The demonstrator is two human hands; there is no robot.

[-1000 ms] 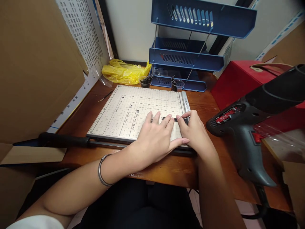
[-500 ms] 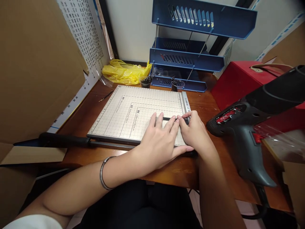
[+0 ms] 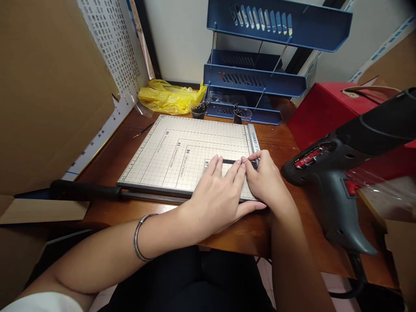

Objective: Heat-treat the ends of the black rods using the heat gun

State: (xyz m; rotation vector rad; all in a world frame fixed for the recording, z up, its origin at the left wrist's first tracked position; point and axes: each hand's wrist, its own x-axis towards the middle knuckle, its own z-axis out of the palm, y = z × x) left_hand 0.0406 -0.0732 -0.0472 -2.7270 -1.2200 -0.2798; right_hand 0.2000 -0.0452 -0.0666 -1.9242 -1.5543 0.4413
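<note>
A cream paper cutter [image 3: 152,156] with printed size lines lies on the wooden desk. Across its right part runs a small bundle of thin black strips [image 3: 229,161], its right end near the metal ruler edge [image 3: 254,138]. My left hand [image 3: 219,195] rests flat on the board, fingers stretched, fingertips at the strips' near side and thumb pointing right. My right hand [image 3: 264,177] is curled at the strips' right end, thumb and forefinger pressed on them; part of that end is hidden. The cutter's black handle [image 3: 86,190] lies low along the near edge.
A heat gun [image 3: 338,182] stands at the right before a red box [image 3: 320,108]. Behind the cutter are two small cups [image 3: 197,113] of black pieces, a yellow plastic bag [image 3: 172,97] and a blue tiered tray [image 3: 253,78]. Cardboard [image 3: 48,95] walls the left side.
My left hand's fingers have slid slightly right and drawn together, uncovering the strips' left end. My right hand stays nearly still at the other end.
</note>
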